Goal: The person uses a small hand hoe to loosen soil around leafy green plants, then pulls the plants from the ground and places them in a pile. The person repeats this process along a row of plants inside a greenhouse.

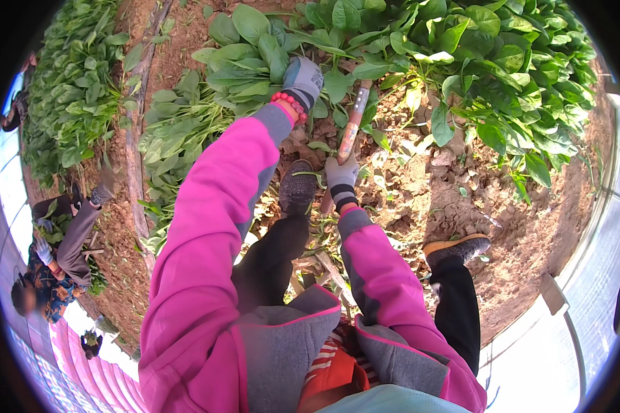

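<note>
My left hand (303, 81), in a grey work glove with a red bead bracelet at the wrist, is at a bunch of broad-leaved green plants (248, 67) that look like spinach. Leaves hide its fingertips, so its grip is unclear. My right hand (342, 171), gloved too, is closed around the wooden handle of a long tool (352, 124). Metal with rivets shows near the handle's far end, and the tool's tip is hidden under leaves. Cut or pulled plants (186, 129) lie in a heap left of my left forearm.
Standing leafy plants (496, 67) fill the upper right. Loose brown soil (408, 191) lies between my shoes (295, 188). A wooden stool (330, 273) is under me. At the left, a co-worker (57, 273) sits beside another plant row (72, 93). Plastic sheeting (589, 248) edges the right.
</note>
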`<state>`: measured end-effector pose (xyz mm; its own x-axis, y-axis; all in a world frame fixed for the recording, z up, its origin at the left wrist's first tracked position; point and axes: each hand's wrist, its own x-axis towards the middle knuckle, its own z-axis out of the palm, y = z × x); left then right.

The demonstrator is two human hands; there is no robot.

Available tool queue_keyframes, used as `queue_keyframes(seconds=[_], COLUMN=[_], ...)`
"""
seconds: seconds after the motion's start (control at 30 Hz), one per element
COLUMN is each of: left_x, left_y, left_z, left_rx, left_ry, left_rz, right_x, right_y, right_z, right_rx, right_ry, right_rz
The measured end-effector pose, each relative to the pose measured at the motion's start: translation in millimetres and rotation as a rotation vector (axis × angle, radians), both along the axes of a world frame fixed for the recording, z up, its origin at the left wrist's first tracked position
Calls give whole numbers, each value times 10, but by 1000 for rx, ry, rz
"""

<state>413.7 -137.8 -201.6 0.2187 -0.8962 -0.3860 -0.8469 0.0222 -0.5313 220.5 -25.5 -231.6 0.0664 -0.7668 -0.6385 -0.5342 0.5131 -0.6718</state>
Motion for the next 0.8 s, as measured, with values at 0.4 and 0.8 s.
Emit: queue_keyframes(seconds=[0.4, 0.8], left_x=[487, 352], left_y=[344, 214], left_z=[-258, -66], left_rx=[12, 201], left_ry=[114, 172], left_rz=[143, 248], right_x=[-384, -155], right_y=[389, 87], right_z=[277, 90], right_rx=[141, 126], right_ry=[-241, 55], right_rz=[-211, 125])
